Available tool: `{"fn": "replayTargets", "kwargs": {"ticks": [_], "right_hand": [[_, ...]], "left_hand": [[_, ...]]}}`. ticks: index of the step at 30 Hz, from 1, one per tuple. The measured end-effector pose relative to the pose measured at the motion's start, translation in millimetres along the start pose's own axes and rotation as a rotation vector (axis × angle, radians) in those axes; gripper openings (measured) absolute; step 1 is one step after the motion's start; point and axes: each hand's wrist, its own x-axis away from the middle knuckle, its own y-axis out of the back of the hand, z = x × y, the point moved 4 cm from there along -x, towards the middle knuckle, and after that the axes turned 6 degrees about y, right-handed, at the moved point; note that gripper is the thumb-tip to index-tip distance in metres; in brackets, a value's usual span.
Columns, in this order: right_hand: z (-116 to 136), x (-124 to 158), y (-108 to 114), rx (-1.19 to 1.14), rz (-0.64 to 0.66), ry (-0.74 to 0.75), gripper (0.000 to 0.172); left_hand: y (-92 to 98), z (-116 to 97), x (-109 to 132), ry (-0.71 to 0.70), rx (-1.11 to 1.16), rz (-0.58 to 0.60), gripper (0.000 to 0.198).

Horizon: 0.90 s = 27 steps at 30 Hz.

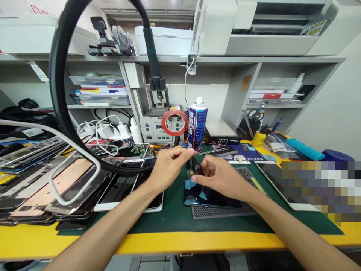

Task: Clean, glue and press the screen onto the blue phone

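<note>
My right hand (218, 175) is closed round a dark, pen-like tool (196, 166) that points up and away from me; its exact kind does not show. Close to the tool's upper end, my left hand (172, 165) pinches with thumb and forefinger, and what lies between them is too small to make out. Beneath my right hand a dark blue, glossy phone (208, 197) lies flat, with pale blue reflections on it. The phone rests partly on a grey perforated mat (222, 212), over the green work mat (158, 226).
Behind my hands stand a blue spray can (197, 124) and a red tape roll (175, 122). Stacked phone parts (64, 184) and white-framed phones (121, 188) fill the left. A white tablet (284, 184) lies right. A thick black hose (56, 75) loops at left.
</note>
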Motion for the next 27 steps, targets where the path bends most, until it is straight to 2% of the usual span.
{"fn": "replayTargets", "kwargs": {"ticks": [3,5,8,11,14,20,24,27], "right_hand": [[0,0,2,0.028,0.001,0.011,0.033],[1,0,3,0.043,0.009,0.022,0.03],[5,-1,3,0.029,0.025,0.044,0.025],[8,-1,4,0.003,0.033,0.07,0.024],[9,-2,5,-0.03,0.05,0.076,0.023],[10,-1,8,-0.171,0.15,0.044,0.022],[5,-1,25,-0.205,0.217,0.008,0.031],[-5,1,37,-0.334,0.313,-0.068,0.033]], "left_hand": [[1.1,3,-3,0.084,0.21,0.012,0.046],[1.7,4,-4,0.107,0.274,0.028,0.043],[2.7,5,-3,0.125,0.203,0.033,0.024],[2.3,4,-1,0.146,0.091,0.039,0.028],[1.6,0,0,0.115,0.01,0.032,0.021],[5.6,5,-3,0.111,-0.039,-0.047,0.044],[14.7,12,-7,0.112,0.008,-0.111,0.048],[19.4,12,-8,0.116,-0.05,-0.1,0.047]]}}
